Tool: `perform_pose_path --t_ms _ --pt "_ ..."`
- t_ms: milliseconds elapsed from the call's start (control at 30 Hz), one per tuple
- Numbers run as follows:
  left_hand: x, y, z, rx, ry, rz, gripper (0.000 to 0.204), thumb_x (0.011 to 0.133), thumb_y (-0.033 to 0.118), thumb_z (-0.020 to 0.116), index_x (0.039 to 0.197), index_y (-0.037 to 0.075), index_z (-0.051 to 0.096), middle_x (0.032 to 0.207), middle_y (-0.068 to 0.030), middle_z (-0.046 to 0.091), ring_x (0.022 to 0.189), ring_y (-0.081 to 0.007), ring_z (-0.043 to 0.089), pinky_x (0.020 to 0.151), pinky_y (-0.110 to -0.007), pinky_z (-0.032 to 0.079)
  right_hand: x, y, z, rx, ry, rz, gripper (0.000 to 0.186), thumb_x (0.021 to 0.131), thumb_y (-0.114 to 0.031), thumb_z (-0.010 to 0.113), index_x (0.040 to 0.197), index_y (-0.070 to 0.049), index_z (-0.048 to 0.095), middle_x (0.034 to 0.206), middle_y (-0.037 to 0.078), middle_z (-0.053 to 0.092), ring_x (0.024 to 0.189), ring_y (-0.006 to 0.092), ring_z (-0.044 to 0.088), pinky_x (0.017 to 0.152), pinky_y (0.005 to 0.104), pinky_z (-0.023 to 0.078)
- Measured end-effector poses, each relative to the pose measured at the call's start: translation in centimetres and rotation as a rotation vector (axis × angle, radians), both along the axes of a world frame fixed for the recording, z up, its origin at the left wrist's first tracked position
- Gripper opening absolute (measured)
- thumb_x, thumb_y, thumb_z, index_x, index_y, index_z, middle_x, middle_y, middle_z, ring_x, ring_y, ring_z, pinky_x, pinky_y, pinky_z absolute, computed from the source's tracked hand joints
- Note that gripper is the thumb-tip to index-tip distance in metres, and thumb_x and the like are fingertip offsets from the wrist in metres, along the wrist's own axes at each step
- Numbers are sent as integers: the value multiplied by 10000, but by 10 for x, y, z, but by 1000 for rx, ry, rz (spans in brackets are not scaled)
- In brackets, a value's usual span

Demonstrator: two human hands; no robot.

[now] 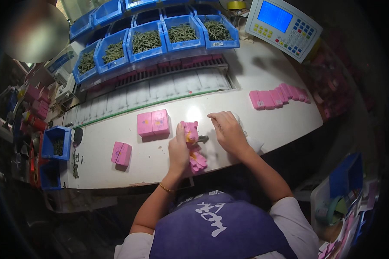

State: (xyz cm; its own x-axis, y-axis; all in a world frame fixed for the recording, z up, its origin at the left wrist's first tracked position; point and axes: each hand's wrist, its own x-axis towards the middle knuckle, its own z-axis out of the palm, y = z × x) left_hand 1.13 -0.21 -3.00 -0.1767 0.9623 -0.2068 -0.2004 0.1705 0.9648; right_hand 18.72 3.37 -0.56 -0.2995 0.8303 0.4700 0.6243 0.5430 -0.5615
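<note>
My left hand [178, 151] is wrapped round the side of a small pink box [191, 131], which stands with its top flaps raised. Just below, at the same hand, lies another pink piece with loose flaps [197, 161]. A dark grey-green tuft [203, 139] shows against the right side of the box; whether it is the dried leaf from the bins is too small to tell. To the right, my right hand [227, 131] hovers over the table, fingers stretched toward the box, nothing visible in them. A white object [255, 144] lies partly hidden under that wrist.
Two closed pink boxes [153, 124] sit side by side left of my hands, with a single one [122, 153] nearer. A row of pink packs [278, 96] lies right. Blue bins [146, 42] of dried leaves stand behind a slatted tray; a keypad console [284, 28] is back right.
</note>
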Motion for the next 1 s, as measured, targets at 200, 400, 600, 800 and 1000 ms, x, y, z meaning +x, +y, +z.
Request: perform_pose_path --t_ms 200,400,600,800,1000 --pt "-8 13 30 232 705 40 612 1046 481 404 745 5 645 557 -85 600 498 -158 587 508 -351 470 5 -20 -2 33 -187 16 265 900 -119 614 1148 -25 617 1150 182 620 1043 342 572 929 393 463" --pt "-35 16 10 -50 -112 19 579 1031 504 406 861 -6 623 716 -105 610 552 -188 623 522 -317 558 42 -32 2 69 -508 -275 457 840 -133 656 1289 -85 583 1419 195 476 1039 355 571 925 424 495" --pt "-29 13 21 -165 -289 -119 555 1016 506 423 971 -16 606 764 -130 619 599 -231 657 518 -328 564 50 -22 24 8 -259 -138 494 787 -53 637 1279 -89 617 1383 201 540 985 343 599 868 434 529" --pt "-14 11 36 -201 -394 -145 564 1038 476 381 1049 -29 633 830 -138 666 666 -232 683 539 -315 566 16 -19 43 671 -416 455 402 714 -79 716 1113 -125 717 1373 -9 596 896 251 603 824 357 529" --pt "-13 3 29 -25 -165 -115 601 1065 428 321 975 -46 678 782 -120 693 617 -174 672 543 -288 543 13 -10 56 309 -197 507 585 687 -11 677 1260 -118 624 1369 -5 599 766 238 550 748 336 527"
